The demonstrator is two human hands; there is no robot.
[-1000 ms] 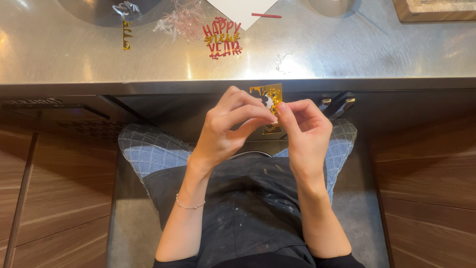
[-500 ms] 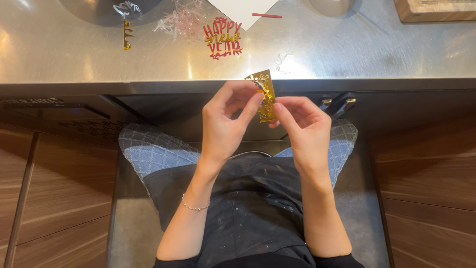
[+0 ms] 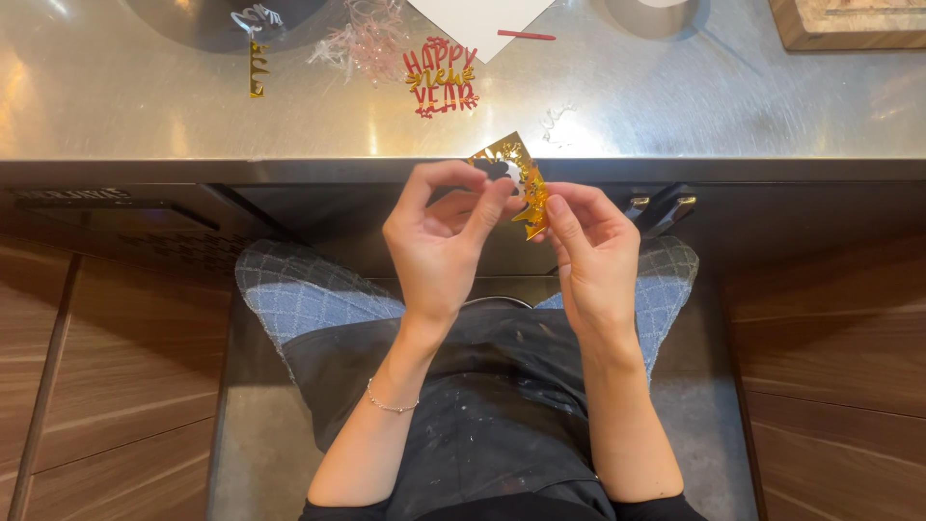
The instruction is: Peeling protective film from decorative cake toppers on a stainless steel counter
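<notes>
A small shiny gold cut-out decoration is held between both my hands, just in front of the steel counter's front edge. My left hand pinches its upper left part with thumb and fingers. My right hand grips its lower right edge with fingertips. The piece is tilted, and a pale backing shows near its top. Part of the decoration is hidden behind my fingers.
On the steel counter lie a red and gold lettered cake topper, a thin gold pick, pinkish shreds, a white sheet with a red stick, and a wooden board. Wooden cabinet fronts flank my knees.
Both hands have shifted slightly, and the gold piece has been turned and raised from a narrow upright strip to a wider tilted shape near the counter edge.
</notes>
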